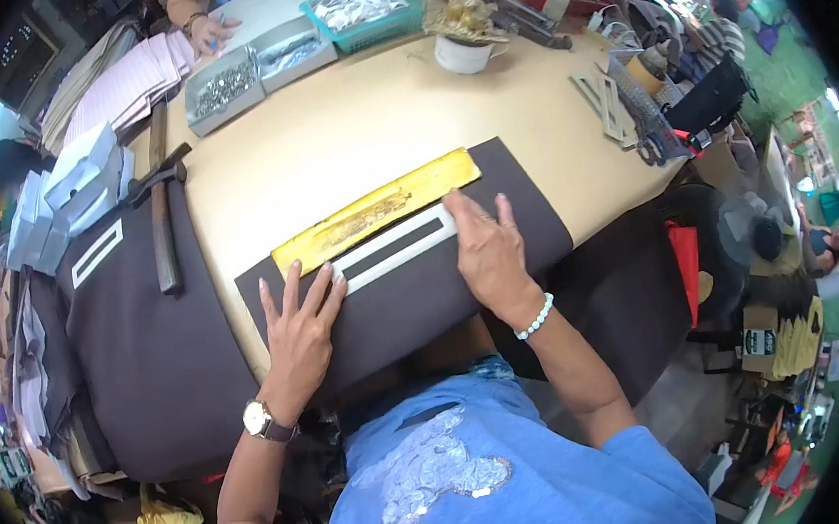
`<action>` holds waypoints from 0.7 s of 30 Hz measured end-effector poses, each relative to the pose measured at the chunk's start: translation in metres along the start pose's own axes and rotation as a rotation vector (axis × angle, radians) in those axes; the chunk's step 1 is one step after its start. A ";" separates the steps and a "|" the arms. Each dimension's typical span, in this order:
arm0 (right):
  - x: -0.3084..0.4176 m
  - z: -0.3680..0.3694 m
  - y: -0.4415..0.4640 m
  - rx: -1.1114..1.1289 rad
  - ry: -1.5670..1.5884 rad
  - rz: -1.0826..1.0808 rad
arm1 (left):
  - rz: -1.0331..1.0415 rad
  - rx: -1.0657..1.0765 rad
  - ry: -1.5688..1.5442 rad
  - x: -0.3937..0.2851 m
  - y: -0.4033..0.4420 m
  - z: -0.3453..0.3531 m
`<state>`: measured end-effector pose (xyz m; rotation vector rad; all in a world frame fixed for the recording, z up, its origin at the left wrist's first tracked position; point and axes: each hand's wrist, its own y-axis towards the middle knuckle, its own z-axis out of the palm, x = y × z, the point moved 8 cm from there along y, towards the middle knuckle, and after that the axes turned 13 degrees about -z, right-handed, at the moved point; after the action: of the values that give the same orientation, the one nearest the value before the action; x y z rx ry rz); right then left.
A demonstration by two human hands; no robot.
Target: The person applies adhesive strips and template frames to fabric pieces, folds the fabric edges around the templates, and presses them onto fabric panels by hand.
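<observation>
A dark sheet (394, 308) of leather-like material lies at the table's near edge, with a yellow flat bar (376, 206) across it, worn and stained in the middle. Just below the bar is a white rectangular frame (395, 264) with a long slot. My left hand (297, 336) rests on the sheet, fingers spread, its fingertips at the left ends of the bar and frame. At the right end of both, my right hand (491, 256) presses down with fingers apart. Part of the frame's right end is hidden under it.
Left of the hands, a hammer (163, 228) and another white slotted frame (98, 255) lie on a second dark sheet. Farther back stand trays of metal parts (225, 85), a teal basket (369, 39) and a white cup (462, 54). Across the table is another person's hand (211, 32).
</observation>
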<state>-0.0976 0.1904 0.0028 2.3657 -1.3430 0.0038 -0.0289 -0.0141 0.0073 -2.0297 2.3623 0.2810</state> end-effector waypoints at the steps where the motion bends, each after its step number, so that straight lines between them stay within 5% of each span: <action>1: -0.009 -0.007 0.000 -0.025 -0.046 0.021 | 0.008 0.005 0.000 0.000 -0.002 -0.001; 5: -0.005 -0.024 0.011 -0.005 -0.157 0.002 | 0.040 -0.021 0.060 -0.003 -0.001 0.002; 10: 0.137 0.020 0.002 0.021 0.121 -0.319 | 0.068 0.019 0.074 -0.008 0.004 0.000; 21: 0.014 -0.007 -0.023 -0.001 0.058 -0.088 | 0.126 0.030 0.525 -0.034 -0.005 0.008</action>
<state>-0.0697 0.1918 0.0041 2.4029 -1.2108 0.0462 -0.0199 0.0199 0.0032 -2.1512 2.7582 -0.3315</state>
